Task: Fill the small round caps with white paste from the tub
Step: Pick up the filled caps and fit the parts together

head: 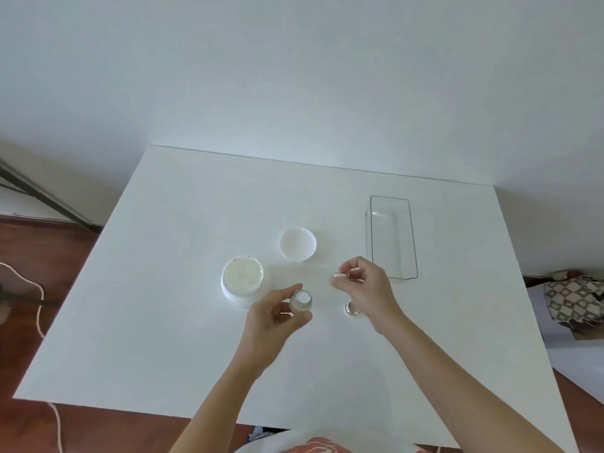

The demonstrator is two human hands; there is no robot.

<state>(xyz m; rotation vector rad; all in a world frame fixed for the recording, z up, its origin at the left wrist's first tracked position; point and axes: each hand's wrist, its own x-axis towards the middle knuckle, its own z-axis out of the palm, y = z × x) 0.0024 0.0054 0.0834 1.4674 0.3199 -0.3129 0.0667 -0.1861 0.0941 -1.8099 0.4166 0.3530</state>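
Note:
An open white tub (242, 280) of pale paste stands on the white table (163, 305), left of centre. Just right of the tub my left hand (274, 317) holds a small round cap (301, 301) between thumb and fingers; white paste shows in its top. My right hand (366, 287) pinches a small pale spatula (340, 274) whose tip points left, a little above and to the right of the held cap. A second small shiny cap (352, 308) sits on the table under my right hand, partly hidden by it.
The tub's white lid (298, 243) lies upside down behind the tub. A clear rectangular plastic tray (390, 237) stands at the right. A patterned cloth (575, 299) lies off the table's right edge, and a cord (39, 308) runs over the floor at the left.

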